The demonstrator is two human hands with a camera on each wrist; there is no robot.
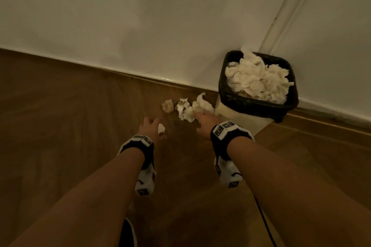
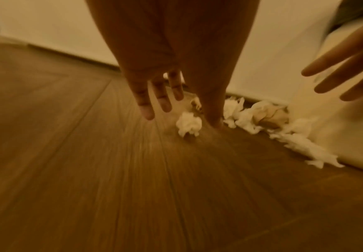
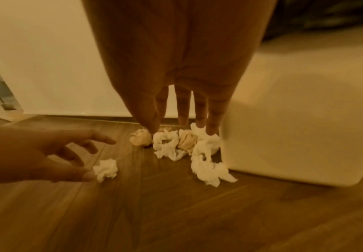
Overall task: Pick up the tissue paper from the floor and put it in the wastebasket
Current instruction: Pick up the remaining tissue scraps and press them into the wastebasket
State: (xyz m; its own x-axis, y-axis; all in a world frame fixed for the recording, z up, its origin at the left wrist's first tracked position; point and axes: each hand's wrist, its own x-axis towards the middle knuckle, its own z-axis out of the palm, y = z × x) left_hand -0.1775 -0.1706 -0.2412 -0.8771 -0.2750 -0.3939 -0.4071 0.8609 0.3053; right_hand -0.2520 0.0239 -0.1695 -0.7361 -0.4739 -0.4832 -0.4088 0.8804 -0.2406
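A small white tissue ball [image 1: 161,128] lies on the wooden floor, right by my left hand [image 1: 151,126]. That hand is spread wide, and its thumb [image 3: 83,175] is at the ball's [image 3: 105,168] edge without gripping it. Several crumpled tissues form a pile [image 1: 187,107] beside the wastebasket [image 1: 259,104]. My right hand [image 1: 204,120] reaches to the pile with straight fingers [image 3: 200,110], whose tips are at the pile's [image 3: 187,145] far side. The black-rimmed wastebasket is heaped with white tissue [image 1: 257,78]. Both hands hold nothing.
A white wall with a skirting board [image 1: 128,74] runs just behind the tissues. The wastebasket's pale side [image 3: 295,127] stands close to the right of my right hand. Bare wooden floor [image 1: 60,116] stretches to the left and toward me.
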